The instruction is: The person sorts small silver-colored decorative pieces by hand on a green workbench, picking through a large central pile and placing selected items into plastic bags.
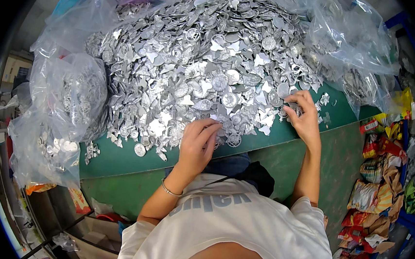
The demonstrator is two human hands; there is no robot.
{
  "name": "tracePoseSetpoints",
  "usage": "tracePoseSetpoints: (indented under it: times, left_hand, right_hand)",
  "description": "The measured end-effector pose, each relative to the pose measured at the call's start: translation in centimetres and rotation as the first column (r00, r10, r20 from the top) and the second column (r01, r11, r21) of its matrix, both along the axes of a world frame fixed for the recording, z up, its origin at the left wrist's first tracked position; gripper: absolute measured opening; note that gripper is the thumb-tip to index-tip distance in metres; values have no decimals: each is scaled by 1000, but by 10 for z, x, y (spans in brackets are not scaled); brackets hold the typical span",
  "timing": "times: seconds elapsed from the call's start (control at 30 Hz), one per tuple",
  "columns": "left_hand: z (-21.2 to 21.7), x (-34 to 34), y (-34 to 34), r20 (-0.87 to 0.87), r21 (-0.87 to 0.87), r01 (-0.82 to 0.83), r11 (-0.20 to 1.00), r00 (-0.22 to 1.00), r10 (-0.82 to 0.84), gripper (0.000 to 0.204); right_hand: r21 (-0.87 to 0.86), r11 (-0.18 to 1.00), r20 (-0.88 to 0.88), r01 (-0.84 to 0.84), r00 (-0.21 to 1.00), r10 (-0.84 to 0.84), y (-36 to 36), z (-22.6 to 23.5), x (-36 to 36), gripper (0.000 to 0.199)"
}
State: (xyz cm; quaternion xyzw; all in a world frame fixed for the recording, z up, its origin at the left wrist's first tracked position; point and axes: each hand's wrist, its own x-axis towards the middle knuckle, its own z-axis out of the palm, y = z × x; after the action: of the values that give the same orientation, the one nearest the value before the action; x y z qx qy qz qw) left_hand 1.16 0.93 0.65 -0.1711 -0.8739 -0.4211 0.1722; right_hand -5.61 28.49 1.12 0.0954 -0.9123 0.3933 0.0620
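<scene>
Left hand (196, 143): fingers' grip lost against flat, shiny metal charms (162, 107); cannot tell. Right hand (306, 120): thumb and fingers apart, curved.

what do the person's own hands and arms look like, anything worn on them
The left hand and right hand are both gloveless. A thin, silver-coloured bracelet circles the left wrist; nothing shows on the right wrist. The forearms are uncovered, below the short sleeves of a white shirt with grey lettering.
</scene>
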Motion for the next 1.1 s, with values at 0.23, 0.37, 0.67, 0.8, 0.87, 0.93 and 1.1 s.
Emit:
tracePoseSetpoints:
  times: [0.23, 0.37, 0.67, 0.8, 0.87, 0.93, 1.1]
  left_hand:
    - [-3, 9, 13, 95, -231, 172, 958, 984, -153, 37]
    - [-11, 9, 13, 84, -295, 134, 946, 990, -114, 44]
    - [-24, 1, 16, -53, -186, 159, 970, 984, -172, 27]
    - [-9, -6, 28, -122, -45, 98, 994, 987, -103, 28]
    - [-2, -9, 37, -196, -31, 153, 988, 968, -156, 32]
    - [-4, -8, 48, -243, -11, 194, 981, 951, -191, 37]
    - [11, -8, 75, -140, -67, 211, 975, 966, -219, 39]
  right_hand:
    - [339, 933, -71, 121, 992, -103, -11, -5, 22, 40]
    - [249, 963, -65, 107, 994, -93, -8, -6, 20, 33]
    - [-955, -112, 253, 276, 949, 188, 33, -18, 19, 25]
    - [-890, -261, 303, 373, 913, 274, 27, -21, 25, 20]
    - [-912, -172, 280, 374, 870, 405, 14, -24, 31, 22]
    - [-927, -44, 283, 371, 773, 568, -6, -21, 40, 27]
    - [-897, 66, 362, 437, 643, 674, -31, -20, 52, 29]
